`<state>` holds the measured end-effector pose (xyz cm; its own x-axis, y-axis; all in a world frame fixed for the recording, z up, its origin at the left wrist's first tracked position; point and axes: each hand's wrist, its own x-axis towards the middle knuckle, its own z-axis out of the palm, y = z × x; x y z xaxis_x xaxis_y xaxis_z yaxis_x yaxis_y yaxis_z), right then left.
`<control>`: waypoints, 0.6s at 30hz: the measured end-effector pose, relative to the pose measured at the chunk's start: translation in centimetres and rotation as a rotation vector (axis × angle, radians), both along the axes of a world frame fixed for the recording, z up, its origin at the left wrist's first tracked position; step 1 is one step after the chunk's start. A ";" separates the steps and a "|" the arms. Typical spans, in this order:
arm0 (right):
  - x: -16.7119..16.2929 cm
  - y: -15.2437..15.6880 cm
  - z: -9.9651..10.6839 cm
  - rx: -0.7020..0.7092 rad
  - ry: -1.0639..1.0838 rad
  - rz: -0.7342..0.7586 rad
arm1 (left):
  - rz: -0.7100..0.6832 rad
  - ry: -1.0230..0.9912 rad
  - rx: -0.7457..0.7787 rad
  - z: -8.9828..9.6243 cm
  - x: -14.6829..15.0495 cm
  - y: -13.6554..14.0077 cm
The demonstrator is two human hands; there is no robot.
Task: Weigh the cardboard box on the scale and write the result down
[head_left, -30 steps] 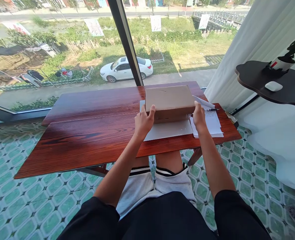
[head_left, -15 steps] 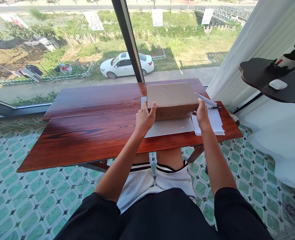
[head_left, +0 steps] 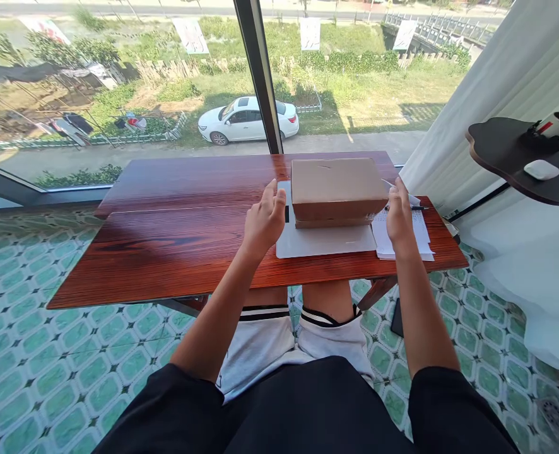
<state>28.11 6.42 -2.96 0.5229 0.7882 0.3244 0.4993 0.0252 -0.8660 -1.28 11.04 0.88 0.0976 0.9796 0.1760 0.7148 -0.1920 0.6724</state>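
A brown cardboard box point(head_left: 337, 188) rests on a white sheet point(head_left: 324, 240) near the right end of the red wooden table point(head_left: 180, 246). My left hand point(head_left: 263, 221) hovers just left of the box with fingers apart, not touching it. My right hand point(head_left: 399, 216) hangs off the box's right end, fingers loose, above a stack of printed papers point(head_left: 405, 234). A black pen point(head_left: 409, 208) lies on those papers behind my right hand.
A big window with a dark post point(head_left: 260, 75) stands behind the table. A white curtain point(head_left: 488, 82) hangs at the right. A dark side shelf point(head_left: 511, 157) carries a small white device point(head_left: 541, 169). A dark phone point(head_left: 397, 317) lies on the tiled floor.
Both hands have let go of the box's ends and drawn slightly apart from it. The box now sits flat on the white sheet. The view shifted a little to the left.
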 end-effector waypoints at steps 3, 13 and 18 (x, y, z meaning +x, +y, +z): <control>-2.9 -1.7 2.3 0.175 -0.133 -0.072 | 0.037 0.005 0.042 1.7 -1.0 -1.1; -14.3 -4.9 4.9 0.339 -0.221 0.440 | -0.129 -0.265 0.288 6.1 -2.7 -5.2; -19.2 -6.0 3.0 0.045 -0.113 0.940 | -0.281 -0.342 0.295 7.8 -2.9 -7.5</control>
